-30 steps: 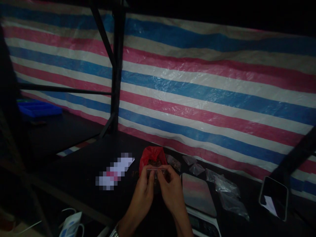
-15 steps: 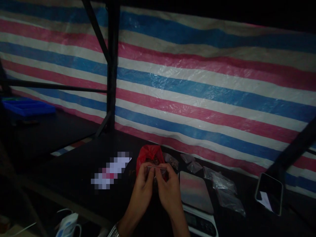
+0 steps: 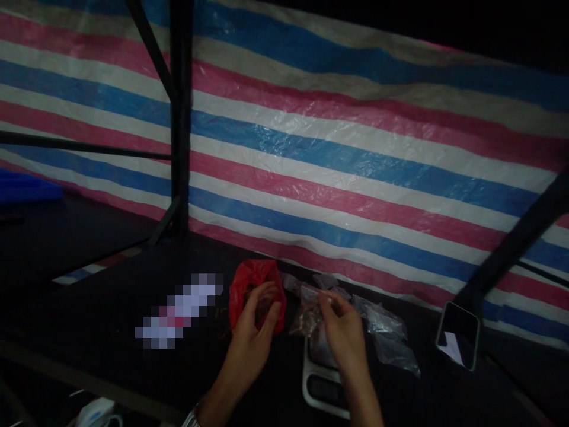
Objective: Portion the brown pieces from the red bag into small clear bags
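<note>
Left fingers (image 3: 270,320): spread, empty, over red plastic bag (image 3: 252,271)
Right fingers (image 3: 328,309): pinching clear plastic pouch (image 3: 306,315) by its edge
Pouch: small, brownish pieces inside

Right fingers (image 3: 326,303) pinch a clear bag (image 3: 306,314), left fingers (image 3: 269,323) spread at a red bag (image 3: 256,270).

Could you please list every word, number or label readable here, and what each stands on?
No text can be read.
Digital scale: panel too dark and blurred.
Pale slip: pixelated, unreadable.
Smartphone: no legible text.
Red plastic bag, clear plastic bag: no lettering visible.
</note>
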The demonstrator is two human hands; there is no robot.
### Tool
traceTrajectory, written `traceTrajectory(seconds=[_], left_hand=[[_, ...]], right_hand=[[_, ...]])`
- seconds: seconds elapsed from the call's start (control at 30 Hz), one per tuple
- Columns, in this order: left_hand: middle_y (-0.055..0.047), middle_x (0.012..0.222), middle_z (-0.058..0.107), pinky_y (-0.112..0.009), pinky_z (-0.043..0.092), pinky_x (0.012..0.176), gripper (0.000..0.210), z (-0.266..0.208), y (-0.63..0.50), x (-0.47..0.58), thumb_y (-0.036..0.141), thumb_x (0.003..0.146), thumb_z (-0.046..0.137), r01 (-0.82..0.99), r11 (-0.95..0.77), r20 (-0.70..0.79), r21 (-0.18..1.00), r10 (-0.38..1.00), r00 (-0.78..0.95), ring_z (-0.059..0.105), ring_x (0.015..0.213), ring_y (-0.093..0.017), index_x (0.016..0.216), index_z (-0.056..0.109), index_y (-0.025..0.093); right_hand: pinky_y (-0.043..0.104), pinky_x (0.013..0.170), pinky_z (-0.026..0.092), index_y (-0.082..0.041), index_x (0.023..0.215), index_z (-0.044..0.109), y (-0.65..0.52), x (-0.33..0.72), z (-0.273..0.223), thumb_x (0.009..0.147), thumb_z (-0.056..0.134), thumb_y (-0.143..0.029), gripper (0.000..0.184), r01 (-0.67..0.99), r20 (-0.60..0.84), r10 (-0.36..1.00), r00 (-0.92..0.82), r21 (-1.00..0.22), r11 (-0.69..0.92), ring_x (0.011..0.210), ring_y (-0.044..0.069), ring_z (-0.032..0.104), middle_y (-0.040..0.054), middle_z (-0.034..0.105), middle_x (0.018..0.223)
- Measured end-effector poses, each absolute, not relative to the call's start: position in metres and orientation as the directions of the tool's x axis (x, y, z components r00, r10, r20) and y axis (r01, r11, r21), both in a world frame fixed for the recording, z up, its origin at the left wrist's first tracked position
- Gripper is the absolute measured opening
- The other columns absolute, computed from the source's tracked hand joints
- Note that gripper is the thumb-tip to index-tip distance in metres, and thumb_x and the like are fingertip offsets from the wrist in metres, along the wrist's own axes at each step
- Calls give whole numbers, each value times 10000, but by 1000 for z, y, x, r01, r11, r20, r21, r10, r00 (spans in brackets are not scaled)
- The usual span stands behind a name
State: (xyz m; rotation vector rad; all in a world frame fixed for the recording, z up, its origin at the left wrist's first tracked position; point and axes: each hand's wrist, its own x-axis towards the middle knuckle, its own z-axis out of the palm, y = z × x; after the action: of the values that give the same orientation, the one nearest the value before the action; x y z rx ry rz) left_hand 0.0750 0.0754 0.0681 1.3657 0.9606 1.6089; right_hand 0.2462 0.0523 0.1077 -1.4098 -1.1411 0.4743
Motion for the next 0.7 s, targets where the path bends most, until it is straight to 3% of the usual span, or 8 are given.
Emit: traceTrajectory(seconds=[0.1, 0.2, 0.3, 0.5, 0.6, 0.7], left_hand=[[-96, 1317, 710, -456, 514, 1096, 388, 69, 73, 70, 521, 987, 559, -5, -400, 396, 916, 907, -146, 669, 1253, -273, 1257, 650, 258], [-99, 1295, 690, -482, 484, 1107, 373, 69, 73, 61, 520, 997, 518, 91, -425, 435, 900, 880, -193, 633, 1262, -292, 1223, 653, 255], [-90, 1246, 675, -496, 452, 1106, 329, 68, 74, 53, 495, 999, 498, 184, -454, 487, 872, 844, -224, 610, 1228, -301, 1173, 651, 262], [-66, 1126, 668, -457, 462, 1018, 223, 63, 71, 47, 411, 998, 504, 330, -530, 604, 781, 775, -186, 613, 1113, -283, 1091, 653, 274], [-60, 1100, 671, -442, 464, 985, 181, 61, 67, 48, 351, 1001, 513, 406, -593, 684, 695, 720, -119, 619, 1083, -273, 1090, 653, 278], [-59, 1080, 665, -424, 474, 932, 182, 57, 63, 49, 262, 1013, 501, 530, -665, 790, 526, 613, -15, 621, 1041, -262, 1145, 625, 281]], right_hand=[[417, 681, 559, -193, 758, 804, 48, 293, 98, 698, 697, -670, 492, 411, 313, 806, 502, -907, 96, 700, 315, 735, 111, 796, 738], [479, 818, 558, -196, 748, 802, 46, 320, 84, 634, 738, -641, 464, 474, 368, 719, 590, -878, 60, 843, 369, 752, 154, 818, 841], [502, 950, 532, -193, 845, 816, 45, 331, 76, 706, 687, -627, 474, 512, 439, 591, 676, -857, 51, 1042, 393, 737, 190, 822, 1037], [453, 917, 544, -159, 1031, 811, 35, 343, 77, 843, 534, -583, 540, 469, 439, 379, 815, -883, 14, 1074, 368, 743, 190, 817, 1105], [453, 922, 541, -133, 1082, 797, 34, 341, 79, 841, 516, -557, 563, 435, 415, 342, 843, -900, 23, 1057, 362, 745, 195, 809, 1126], [440, 899, 548, -138, 1048, 801, 37, 336, 82, 832, 534, -542, 530, 418, 410, 376, 831, -906, 63, 1018, 347, 750, 181, 815, 1085]])
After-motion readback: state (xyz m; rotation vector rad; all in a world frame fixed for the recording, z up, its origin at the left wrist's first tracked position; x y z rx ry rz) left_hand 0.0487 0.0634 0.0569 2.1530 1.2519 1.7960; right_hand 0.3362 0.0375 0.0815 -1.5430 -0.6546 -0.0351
